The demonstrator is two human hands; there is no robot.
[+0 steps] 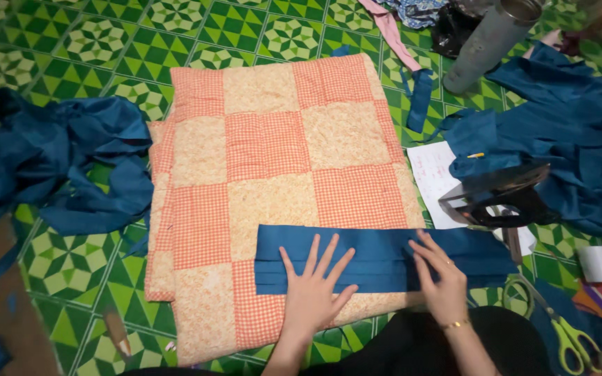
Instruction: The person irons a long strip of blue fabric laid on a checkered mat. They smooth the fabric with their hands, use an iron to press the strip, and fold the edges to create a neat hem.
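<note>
Both hands lie flat on a folded blue strip (377, 259) that runs along the near edge of a checked orange pad (273, 181) spread on the green tiled floor (71, 257). The left hand (313, 289) has its fingers (329, 254) spread wide and pressed down on the middle of the strip, gripping nothing. The right hand (444, 278) rests toward the strip's right end, fingers open and slightly curled at the fold lines, also gripping nothing.

To smooth the folds well, I judge the left palm should hold the layers still while the right fingertips draw outward along the creases, keeping the long edges parallel so the pleats do not skew. The right end hangs past the pad's edge, so it would press better if shifted back onto the padding.

Just right of the strip lie yellow-handled scissors (569, 338), partly cut off at the frame's lower edge. Beyond them a dark iron (499, 195) stands on a white paper (435, 177); its sole cannot be made out. Further off, blue cloth (573, 132) is heaped at the right, more blue cloth (57, 160) at the left, and a grey cylinder (489, 45) at the far edge is cropped at the top. How many layers the strip has is hard to tell.
</note>
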